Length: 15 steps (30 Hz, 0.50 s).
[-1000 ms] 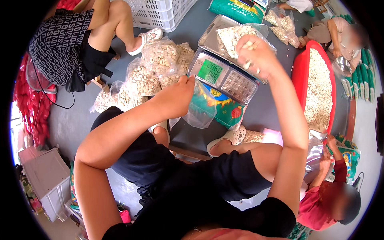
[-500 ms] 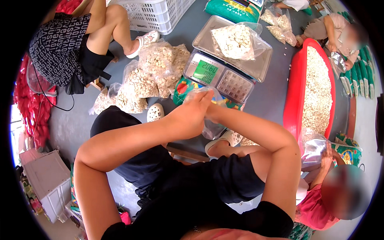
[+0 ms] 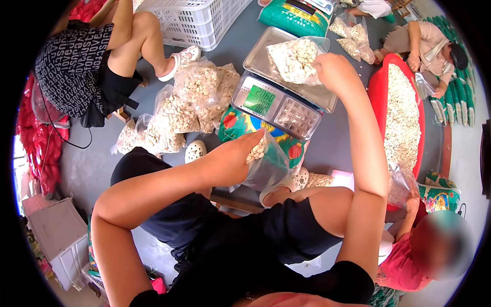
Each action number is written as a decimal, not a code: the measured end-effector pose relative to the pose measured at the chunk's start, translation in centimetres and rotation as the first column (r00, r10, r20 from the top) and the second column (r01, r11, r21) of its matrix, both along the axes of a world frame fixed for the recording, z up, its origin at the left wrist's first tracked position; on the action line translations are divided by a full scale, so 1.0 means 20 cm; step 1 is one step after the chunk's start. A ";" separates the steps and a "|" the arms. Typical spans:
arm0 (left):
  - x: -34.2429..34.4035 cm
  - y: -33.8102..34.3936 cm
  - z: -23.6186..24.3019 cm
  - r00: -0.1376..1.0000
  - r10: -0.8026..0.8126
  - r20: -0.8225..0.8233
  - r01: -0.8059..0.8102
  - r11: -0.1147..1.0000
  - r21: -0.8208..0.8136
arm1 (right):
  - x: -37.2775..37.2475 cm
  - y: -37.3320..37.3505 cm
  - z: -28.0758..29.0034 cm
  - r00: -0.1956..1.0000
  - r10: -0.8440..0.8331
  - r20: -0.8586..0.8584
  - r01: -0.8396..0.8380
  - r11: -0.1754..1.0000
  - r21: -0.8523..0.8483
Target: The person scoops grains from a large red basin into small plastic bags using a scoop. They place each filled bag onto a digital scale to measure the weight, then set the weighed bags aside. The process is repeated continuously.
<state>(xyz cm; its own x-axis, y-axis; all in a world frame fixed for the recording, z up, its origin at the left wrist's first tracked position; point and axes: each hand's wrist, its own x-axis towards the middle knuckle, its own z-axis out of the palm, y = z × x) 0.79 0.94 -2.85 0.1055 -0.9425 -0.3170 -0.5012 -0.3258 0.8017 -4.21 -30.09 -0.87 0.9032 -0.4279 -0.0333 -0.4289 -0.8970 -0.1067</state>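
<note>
My left hand is closed on a clear plastic bag, which hangs loosely in front of the scale. A few pale, nut-like pieces show at its fingers; whether they lie inside that bag I cannot tell. Up on the steel pan of the digital scale rests a filled plastic bag of the same pieces. At its right edge my right hand has its fingers closed, seemingly gripping the plastic; the fingertips are partly hidden. The scale stands on a green printed sack.
Several filled bags lie left of the scale. A red tub of pale pieces stands at the right, with people beside it. Another person sits at the left near a white crate.
My hands were together in front of the scale. The right hand has moved up and right to the filled bag; the left hand keeps the clear bag, where pale pieces now show.
</note>
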 end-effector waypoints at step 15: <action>0.07 0.07 0.14 0.997 0.021 -0.077 -0.007 0.985 0.174 | 0.38 -0.23 -0.64 0.991 -0.081 0.106 0.085 0.996 -0.032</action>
<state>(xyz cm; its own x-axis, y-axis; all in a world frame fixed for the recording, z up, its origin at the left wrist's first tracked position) 2.13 2.43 -0.15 0.0863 -0.8714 -0.4830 -0.4334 -0.4693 0.7693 3.43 -34.77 -13.76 0.8621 -0.5010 0.0763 -0.4906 -0.8628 -0.1223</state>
